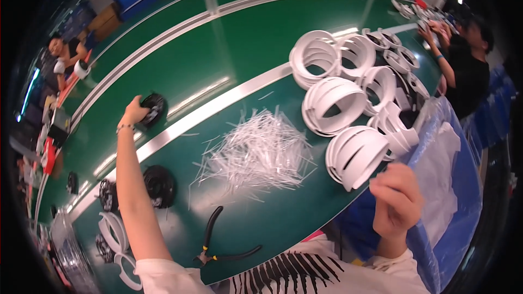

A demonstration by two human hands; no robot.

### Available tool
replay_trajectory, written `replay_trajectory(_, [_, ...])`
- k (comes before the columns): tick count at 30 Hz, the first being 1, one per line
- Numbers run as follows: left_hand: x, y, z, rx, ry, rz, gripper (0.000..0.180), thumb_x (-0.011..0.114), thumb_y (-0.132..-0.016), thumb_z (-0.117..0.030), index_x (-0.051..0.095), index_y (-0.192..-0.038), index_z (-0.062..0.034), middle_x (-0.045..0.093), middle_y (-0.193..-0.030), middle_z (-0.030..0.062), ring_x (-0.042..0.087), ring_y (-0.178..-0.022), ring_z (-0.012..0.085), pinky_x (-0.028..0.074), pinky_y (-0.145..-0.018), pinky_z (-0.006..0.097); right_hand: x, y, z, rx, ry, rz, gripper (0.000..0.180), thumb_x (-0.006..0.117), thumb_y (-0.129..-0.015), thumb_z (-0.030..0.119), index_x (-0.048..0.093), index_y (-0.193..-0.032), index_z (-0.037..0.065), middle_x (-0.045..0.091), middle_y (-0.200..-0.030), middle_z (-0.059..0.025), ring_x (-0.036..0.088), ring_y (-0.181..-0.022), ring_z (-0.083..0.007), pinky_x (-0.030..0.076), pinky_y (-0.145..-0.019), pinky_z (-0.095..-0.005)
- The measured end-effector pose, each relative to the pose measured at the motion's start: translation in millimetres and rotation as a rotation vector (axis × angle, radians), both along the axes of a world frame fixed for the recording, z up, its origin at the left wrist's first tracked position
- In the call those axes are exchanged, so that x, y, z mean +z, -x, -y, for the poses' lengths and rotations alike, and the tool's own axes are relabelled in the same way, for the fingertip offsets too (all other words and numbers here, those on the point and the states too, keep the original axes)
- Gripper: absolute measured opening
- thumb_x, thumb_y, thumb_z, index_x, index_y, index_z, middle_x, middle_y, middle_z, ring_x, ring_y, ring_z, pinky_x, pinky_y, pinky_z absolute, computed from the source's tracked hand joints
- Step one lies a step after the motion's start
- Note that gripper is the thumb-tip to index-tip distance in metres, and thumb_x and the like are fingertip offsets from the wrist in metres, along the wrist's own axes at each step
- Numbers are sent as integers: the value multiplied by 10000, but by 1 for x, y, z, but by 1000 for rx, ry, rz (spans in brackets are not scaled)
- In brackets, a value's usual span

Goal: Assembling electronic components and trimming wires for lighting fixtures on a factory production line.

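Note:
My left hand (134, 114) reaches over the green conveyor belt, its fingers closed on the edge of a black round part (154, 109). My right hand (399, 195) is raised at the near right with its fingers curled in; whether it holds anything is hidden. It is close to a white curved shell (357, 158), one of several stacked white rings and shells. Between my hands lies a loose heap of thin clear-white strips (261, 149). Black-handled cutting pliers (210, 255) rest spread apart near the table's front edge.
Another black round part (158, 186) sits beside my left forearm, with white half rings (113, 232) nearer me. A metal rail (218, 100) divides belt and table. A blue lined bin (457, 185) stands at the right. A co-worker (468, 65) handles parts at the far right.

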State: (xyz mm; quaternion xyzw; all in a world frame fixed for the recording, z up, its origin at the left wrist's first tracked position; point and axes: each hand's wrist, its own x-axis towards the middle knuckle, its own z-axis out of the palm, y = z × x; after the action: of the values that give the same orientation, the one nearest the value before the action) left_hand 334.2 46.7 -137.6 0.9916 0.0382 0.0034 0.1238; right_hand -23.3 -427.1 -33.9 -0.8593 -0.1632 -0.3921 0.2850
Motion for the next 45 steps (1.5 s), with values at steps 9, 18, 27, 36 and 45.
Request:
replay_trajectory(9, [41, 36, 27, -123, 59, 418, 261, 635, -621, -151, 603, -864, -61, 607, -835, 156, 572, -821, 323, 458, -733, 393, -23, -19, -89, 411, -116, -32, 273, 528, -540, -70, 631, -753, 66, 611, -787, -72, 579, -669, -206, 479, -651, -344])
replay_trajectory(18, [103, 277, 30, 13, 838, 1054, 189, 496, -845, -96, 477, -981, 33, 567, -825, 68, 518, -710, 95, 439, -623, 238, -1, -66, -206, 748, -140, -97, 196, 540, -639, -106, 592, -789, 8, 601, -755, -115, 573, -631, -226, 452, -575, -263])
replay_trajectory(27, [68, 376, 79, -359, 1023, 1298, 238, 374, -850, -19, 307, -1077, 6, 453, -1096, 248, 498, -978, 252, 369, -885, 345, -49, -96, -422, 687, 393, -663, 570, 571, -685, 563, 634, -685, -3, 597, -679, -192, 594, -676, -362, 485, -618, -400])
replay_trajectory(36, [70, 381, 54, -361, 1152, 1264, 204, 356, -867, -5, 303, -1064, 6, 426, -1151, 243, 476, -1036, 258, 369, -904, 348, -58, -100, -474, 649, 569, -599, 344, 609, -644, 299, 619, -724, -35, 603, -717, -204, 598, -678, -338, 489, -634, -404])
replay_trajectory(45, [77, 387, 57, -163, 1062, 1304, 233, 380, -888, -109, 287, -1052, 27, 449, -1102, 235, 518, -959, 244, 411, -851, 341, -67, -104, -480, 648, 600, -588, 304, 654, -621, 220, 610, -790, -28, 598, -823, -206, 594, -793, -333, 494, -675, -406])
